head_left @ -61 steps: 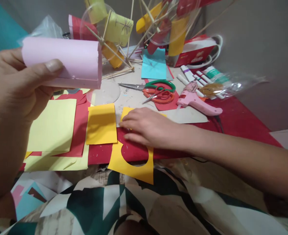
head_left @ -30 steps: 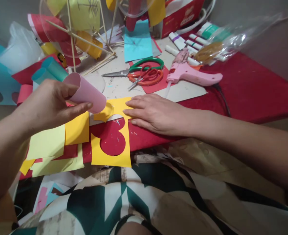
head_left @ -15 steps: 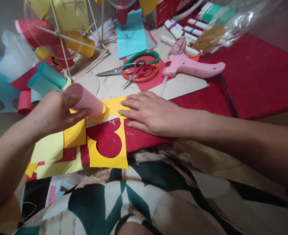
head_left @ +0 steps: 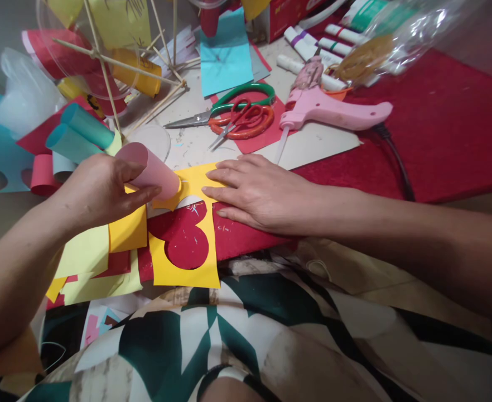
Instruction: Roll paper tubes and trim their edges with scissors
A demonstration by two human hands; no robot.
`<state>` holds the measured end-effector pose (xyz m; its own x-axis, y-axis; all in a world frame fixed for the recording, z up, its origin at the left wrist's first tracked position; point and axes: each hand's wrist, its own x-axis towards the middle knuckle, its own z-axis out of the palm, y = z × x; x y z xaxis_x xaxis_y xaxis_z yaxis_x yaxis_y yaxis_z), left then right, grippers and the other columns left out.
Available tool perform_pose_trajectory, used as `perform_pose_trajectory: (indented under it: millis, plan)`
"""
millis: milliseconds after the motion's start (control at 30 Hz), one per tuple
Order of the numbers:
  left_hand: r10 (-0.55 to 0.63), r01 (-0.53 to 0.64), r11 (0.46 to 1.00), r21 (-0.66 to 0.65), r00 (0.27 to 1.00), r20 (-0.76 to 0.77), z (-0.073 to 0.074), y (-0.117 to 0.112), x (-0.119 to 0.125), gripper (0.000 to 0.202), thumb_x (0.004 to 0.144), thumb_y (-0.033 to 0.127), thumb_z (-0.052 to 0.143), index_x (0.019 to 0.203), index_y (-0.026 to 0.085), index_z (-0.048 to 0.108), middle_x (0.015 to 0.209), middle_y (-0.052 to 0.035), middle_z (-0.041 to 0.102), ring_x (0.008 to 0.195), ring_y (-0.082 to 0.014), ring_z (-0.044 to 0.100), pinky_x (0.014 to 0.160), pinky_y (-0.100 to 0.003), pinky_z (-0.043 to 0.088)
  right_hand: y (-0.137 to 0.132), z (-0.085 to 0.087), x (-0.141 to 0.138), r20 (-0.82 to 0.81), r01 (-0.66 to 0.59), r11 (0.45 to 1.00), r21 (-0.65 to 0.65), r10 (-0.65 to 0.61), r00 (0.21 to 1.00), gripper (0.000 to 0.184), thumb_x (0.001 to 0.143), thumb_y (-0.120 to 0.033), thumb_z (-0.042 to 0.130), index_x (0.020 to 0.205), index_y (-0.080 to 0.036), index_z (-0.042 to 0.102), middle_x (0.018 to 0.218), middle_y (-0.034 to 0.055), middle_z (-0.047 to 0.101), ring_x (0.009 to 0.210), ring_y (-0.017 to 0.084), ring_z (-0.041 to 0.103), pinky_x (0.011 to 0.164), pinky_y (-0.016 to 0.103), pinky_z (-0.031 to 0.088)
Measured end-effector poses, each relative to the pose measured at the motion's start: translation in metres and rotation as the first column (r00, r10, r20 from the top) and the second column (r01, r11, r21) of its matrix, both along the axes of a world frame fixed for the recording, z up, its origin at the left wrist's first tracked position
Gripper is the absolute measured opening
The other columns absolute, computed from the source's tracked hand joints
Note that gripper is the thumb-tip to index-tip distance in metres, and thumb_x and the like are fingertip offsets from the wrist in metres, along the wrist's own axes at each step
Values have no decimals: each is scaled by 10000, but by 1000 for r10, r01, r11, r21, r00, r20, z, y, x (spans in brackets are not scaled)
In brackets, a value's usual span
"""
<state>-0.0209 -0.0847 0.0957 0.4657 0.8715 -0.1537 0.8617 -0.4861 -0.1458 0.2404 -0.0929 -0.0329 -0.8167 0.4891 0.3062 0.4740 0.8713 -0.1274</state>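
My left hand pinches a pink paper tube between thumb and fingers. The tube leans, its open end up toward my hand and its lower end down on a yellow paper sheet. Rounded shapes have been cut out of that sheet, and the red surface shows through the holes. Flat on the sheet's right side lies my right hand, fingers stretched and slightly apart, with nothing in it. A pink glue gun rests beyond my right hand, its nozzle end holding a pale strand.
Green-and-orange-handled scissors lie under small red scissors. Teal paper tubes and a stick frame stand at the left. White markers and a clear plastic bag are at the back right. Coloured paper sheets overlap near my left wrist.
The pink tube and my left hand have shifted slightly to the right. My right hand stays flat on the yellow sheet.
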Motion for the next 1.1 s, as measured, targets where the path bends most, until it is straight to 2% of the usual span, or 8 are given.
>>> perform_pose_trajectory:
  millis: [267,400,567,733,900,967,1033,1100]
  plan:
    - [4,0,998,65,998,-61,-2,-2,4,426,802,480,591,553,219,364,480,28,311,460,-102,220,514,-314,186,0,0,0,-14,-8,1000,-11,8,1000,454,1035,-381,430,1364,-140,630,1393,212,608,1269,375,543,1000,533,411]
    - [7,-3,999,41,997,-81,-3,-1,4,397,798,501,569,580,213,405,502,20,348,464,-105,239,530,-310,181,0,0,0,-13,2,1000,2,-2,1000,436,1036,-370,434,1358,-153,631,1374,191,624,1261,356,546,991,508,411]
    - [25,-24,1000,7,988,-150,0,-2,8,420,828,503,544,584,213,359,517,30,307,496,-105,212,558,-294,192,-1,-2,-1,-39,14,1000,-6,-14,999,428,1038,-364,445,1351,-144,637,1390,191,622,1275,361,543,1001,518,407]
    - [38,-47,998,-35,973,-226,1,-2,11,405,857,518,495,606,221,384,551,15,322,523,-133,274,592,-310,203,-3,-2,-1,-37,19,1000,-18,-20,999,425,1039,-366,445,1346,-145,638,1401,185,619,1287,362,541,1015,524,416]
    - [14,-15,1000,-4,985,-173,-4,-1,8,383,842,485,537,612,213,398,556,15,301,525,-130,291,578,-311,176,-4,2,-1,-22,29,999,-37,-30,999,429,1046,-360,420,1337,-143,649,1410,196,612,1296,389,550,1027,558,442]
    - [6,-6,1000,0,989,-150,-6,-2,8,364,845,479,534,622,200,462,569,4,351,548,-133,359,579,-307,185,-6,2,-1,-15,32,999,-35,-33,999,427,1045,-349,422,1331,-136,657,1412,205,611,1292,398,562,1020,564,461]
    - [-4,-1,999,-47,994,-114,-6,-4,10,360,873,477,513,673,178,542,647,-21,472,599,-140,457,587,-289,226,-8,2,-1,-8,14,1000,-26,-14,1000,435,1042,-348,428,1343,-126,649,1397,213,623,1296,401,567,1012,563,481]
    - [4,-5,999,-48,1000,-19,-3,-5,13,356,840,500,565,738,164,624,718,-34,575,680,-166,571,630,-265,310,-8,1,0,-13,-5,1000,-9,5,1000,434,1041,-355,427,1320,-122,664,1376,212,638,1276,399,585,998,567,500]
